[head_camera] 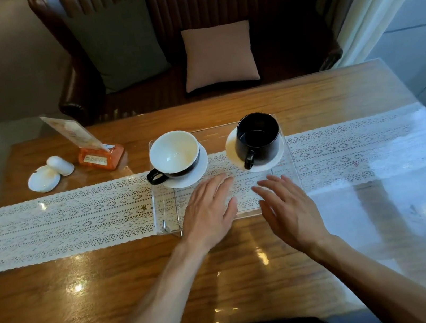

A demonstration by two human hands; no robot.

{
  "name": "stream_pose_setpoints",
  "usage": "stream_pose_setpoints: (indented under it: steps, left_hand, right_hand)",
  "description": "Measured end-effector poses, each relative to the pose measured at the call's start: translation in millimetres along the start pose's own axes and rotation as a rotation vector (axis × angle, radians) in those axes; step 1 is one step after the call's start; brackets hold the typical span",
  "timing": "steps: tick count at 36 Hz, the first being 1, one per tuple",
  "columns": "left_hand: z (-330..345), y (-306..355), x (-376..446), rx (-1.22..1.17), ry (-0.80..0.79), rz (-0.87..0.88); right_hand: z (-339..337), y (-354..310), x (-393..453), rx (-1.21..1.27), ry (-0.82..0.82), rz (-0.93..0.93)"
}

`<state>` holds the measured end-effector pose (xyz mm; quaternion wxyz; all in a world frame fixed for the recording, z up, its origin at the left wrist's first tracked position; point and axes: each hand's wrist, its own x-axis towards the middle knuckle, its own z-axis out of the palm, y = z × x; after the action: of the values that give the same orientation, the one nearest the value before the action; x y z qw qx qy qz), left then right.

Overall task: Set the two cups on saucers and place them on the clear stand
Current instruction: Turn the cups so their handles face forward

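Observation:
A wide cup [174, 152], white inside and black outside, sits on a white saucer [197, 172] at the left of the clear stand [166, 219]. A tall black cup [258, 137] sits on another white saucer [276, 161] at the stand's right. Both handles point toward me. My left hand [208, 212] hovers flat over the stand's near part, fingers apart, holding nothing. My right hand [289, 208] is beside it, also empty with fingers spread. Neither hand touches a cup.
A white lace runner [62, 224] crosses the glossy wooden table [117, 302] under the stand. At the far left stand a white ashtray [43, 182], a white shaker [60, 165] and an orange card holder [101, 156]. A sofa with a pink cushion [219, 55] lies beyond the table.

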<state>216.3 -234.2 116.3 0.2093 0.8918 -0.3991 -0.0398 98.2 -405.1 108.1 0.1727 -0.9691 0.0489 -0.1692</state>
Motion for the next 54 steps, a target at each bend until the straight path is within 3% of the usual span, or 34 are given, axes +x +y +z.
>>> stream_pose_setpoints:
  steps: [4,13,17,27,54]
  left_hand:
    - [-8,-18,-22,0.020,0.107,0.013]
    - [-29,-71,-54,0.193,0.242,-0.070]
    - [-39,-84,-56,0.327,0.165,-0.145]
    - [-39,-89,-54,0.280,-0.004,-0.187]
    - [-24,-60,-55,0.308,-0.114,-0.246]
  right_hand:
    - [6,-21,10,0.035,-0.083,-0.082]
    - [26,-62,53,0.021,-0.286,-0.073]
    - [35,-71,61,-0.018,-0.335,-0.090]
    - [47,-77,65,-0.054,-0.301,-0.069]
    - [45,-68,77,-0.080,-0.358,0.020]
